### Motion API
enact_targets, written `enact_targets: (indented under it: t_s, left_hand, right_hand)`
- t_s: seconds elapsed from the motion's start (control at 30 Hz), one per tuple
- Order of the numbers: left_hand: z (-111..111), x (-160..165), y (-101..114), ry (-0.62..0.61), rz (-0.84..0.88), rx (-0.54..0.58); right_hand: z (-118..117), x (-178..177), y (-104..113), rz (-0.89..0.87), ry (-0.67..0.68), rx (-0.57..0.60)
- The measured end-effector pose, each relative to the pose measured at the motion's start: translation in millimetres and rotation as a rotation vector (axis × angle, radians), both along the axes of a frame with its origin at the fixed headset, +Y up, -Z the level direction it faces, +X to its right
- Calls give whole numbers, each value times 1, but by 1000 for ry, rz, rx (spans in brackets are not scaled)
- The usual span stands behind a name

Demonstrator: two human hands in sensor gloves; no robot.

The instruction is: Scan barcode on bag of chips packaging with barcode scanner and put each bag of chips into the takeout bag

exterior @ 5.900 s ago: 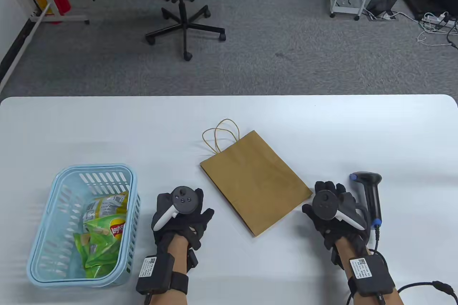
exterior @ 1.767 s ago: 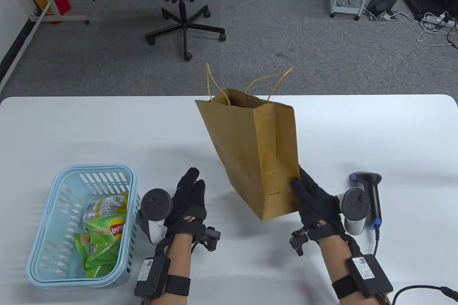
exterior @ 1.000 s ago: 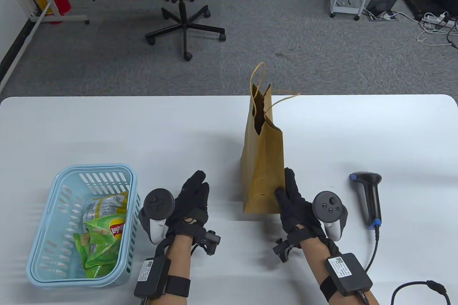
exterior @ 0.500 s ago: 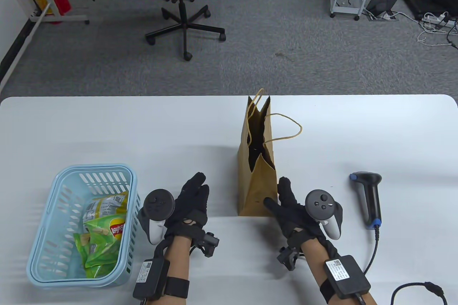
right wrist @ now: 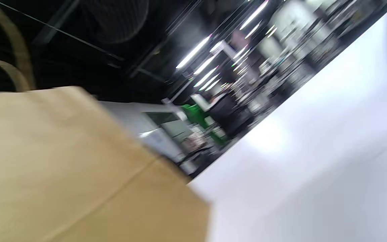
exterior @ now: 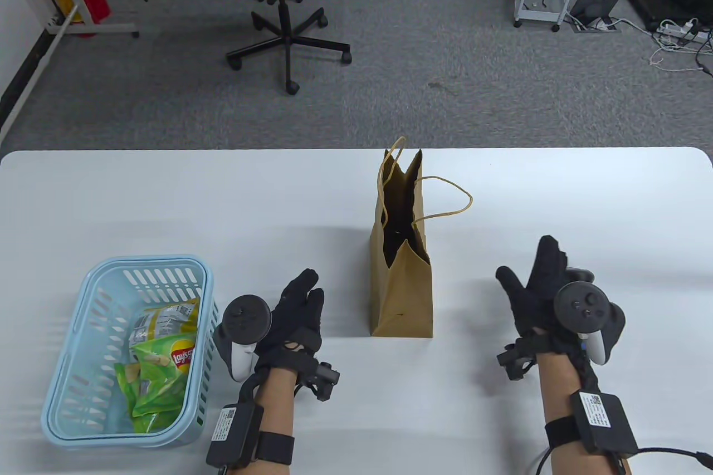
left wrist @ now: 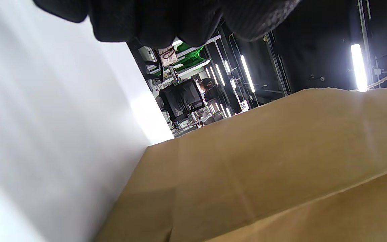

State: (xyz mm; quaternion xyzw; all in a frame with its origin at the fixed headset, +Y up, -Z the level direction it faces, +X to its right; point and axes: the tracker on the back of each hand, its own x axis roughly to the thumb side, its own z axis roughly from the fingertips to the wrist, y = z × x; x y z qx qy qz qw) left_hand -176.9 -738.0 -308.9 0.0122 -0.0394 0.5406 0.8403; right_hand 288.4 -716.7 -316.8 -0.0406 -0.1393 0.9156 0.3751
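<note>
l hand [exterior: 295,313] flat, fingers straight, r hand [exterior: 543,291] raised, fingers spread, both hands holding nothing

Gloved fingertips [left wrist: 153,23] hang above the white table [left wrist: 45,134]; brown takeout bag [left wrist: 281,161] beside.

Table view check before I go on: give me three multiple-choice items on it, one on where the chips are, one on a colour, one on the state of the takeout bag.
1. Where are the bags of chips?
A. In the basket
B. In the takeout bag
C. In the left hand

2. What colour is the basket?
A. Red
B. Light blue
C. Black

3. How is the takeout bag now?
A. Lying flat
B. Held off the table
C. Standing upright, mouth open, no hand on it

Answers:
1. A: the green packets lie inside the basket at the table's left.
2. B: its slotted walls are pale blue.
3. C: it stands on its base between the left hand and right hand, both apart from it with fingers straight.
</note>
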Motion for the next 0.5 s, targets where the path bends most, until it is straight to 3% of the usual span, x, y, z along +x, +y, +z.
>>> enact_targets:
  t_s: [0.2,0.33,0.5]
  left_hand:
    - [-2,-2,0,6,-31,-4]
    - [-4,-2,-3,8,-46,-17]
    - [-5,-3,-4,12,-59,-26]
  right_hand:
    - [-7,63,-21,-1,-271,-203]
    - [-13,82,-34,60,-304,-369]
    - [-21,89,-54,-1,-278,-547]
